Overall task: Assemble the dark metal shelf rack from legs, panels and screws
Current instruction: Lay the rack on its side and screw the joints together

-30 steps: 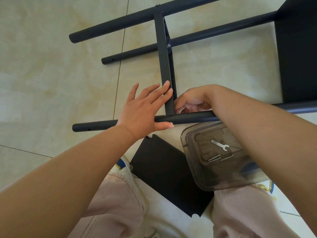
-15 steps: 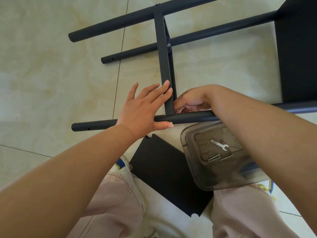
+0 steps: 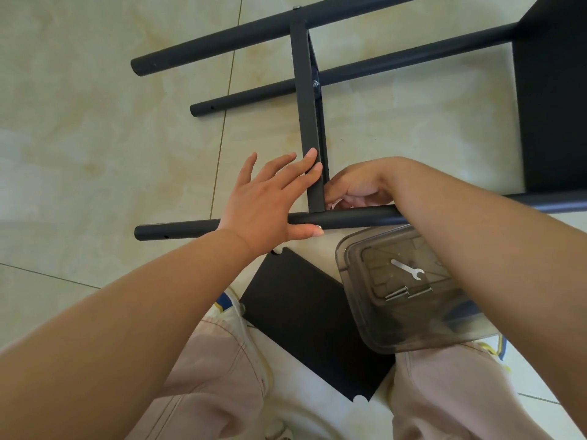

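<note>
The dark metal rack lies on its side on the tile floor. Its near leg [image 3: 178, 230] runs left to right, and a narrow shelf panel [image 3: 305, 106] stands across it towards the far legs [image 3: 222, 42]. My left hand [image 3: 270, 204] is flat and open, with fingertips against the panel's edge and the thumb under the near leg. My right hand [image 3: 359, 185] is curled at the corner where panel and leg meet; what its fingers hold is hidden. A screw [image 3: 315, 84] shows at the panel's joint with the second leg [image 3: 397, 63].
A clear plastic box [image 3: 359, 312] sits by my right knee, holding a small wrench [image 3: 408, 269] and a few screws [image 3: 406, 293]. A loose dark panel [image 3: 305, 319] lies on the floor between my legs. Another fitted panel [image 3: 552, 106] fills the right edge.
</note>
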